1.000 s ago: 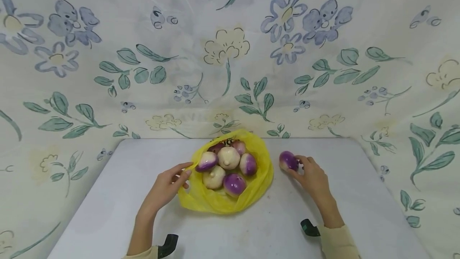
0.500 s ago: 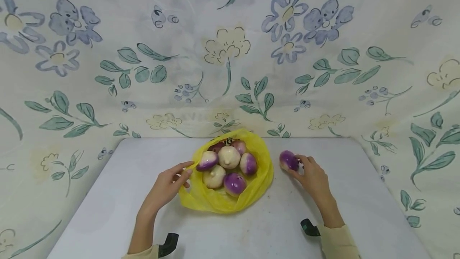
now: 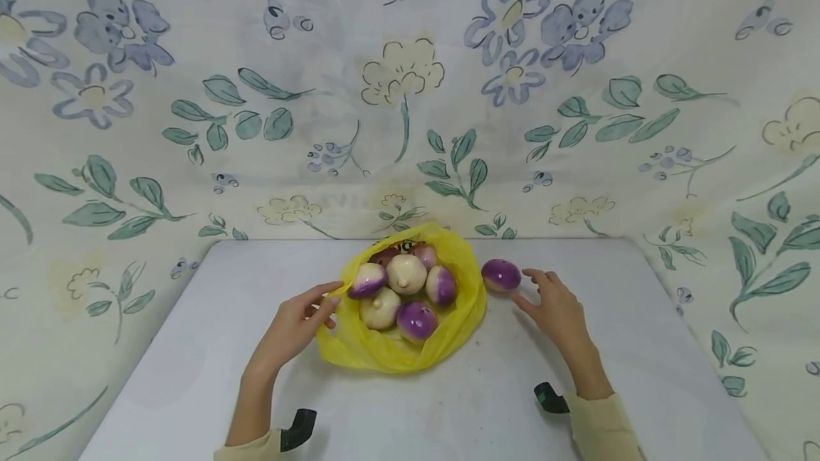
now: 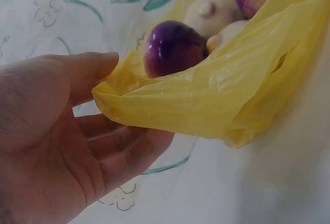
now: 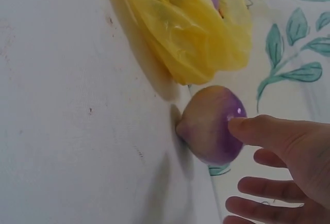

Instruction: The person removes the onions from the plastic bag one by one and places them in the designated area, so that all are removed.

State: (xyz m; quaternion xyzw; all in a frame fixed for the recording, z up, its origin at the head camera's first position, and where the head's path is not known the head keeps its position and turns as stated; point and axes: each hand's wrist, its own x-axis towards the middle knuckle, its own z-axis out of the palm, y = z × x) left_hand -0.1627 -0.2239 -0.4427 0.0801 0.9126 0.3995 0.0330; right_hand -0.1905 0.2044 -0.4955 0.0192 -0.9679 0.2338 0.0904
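Observation:
A yellow plastic bag [image 3: 384, 361] stands on the table with its mouth spread, holding several purple-and-white turnips [image 3: 407, 274]. My left hand [image 3: 301, 326] is at the bag's left rim, pinching the thin plastic between thumb and fingers; the left wrist view shows the folded edge of the bag [image 4: 170, 115] running into the hand. One loose turnip [image 3: 502, 275] lies just right of the bag, its purple side up in the head view. My right hand [image 3: 559, 311] is beside it, thumb and fingers spread apart. In the right wrist view the thumb overlaps the loose turnip [image 5: 214, 126].
The white table [image 3: 461, 411] runs back to a flower-printed cloth [image 3: 403, 141] that hangs behind and at both sides. Black curved pieces [image 3: 298, 430] stick out by both beige sleeves [image 3: 602, 422].
The loose turnip has moved left toward the bag and turned over a little. My right fingers have let go of it and spread. The left hand stays at the bag's rim.

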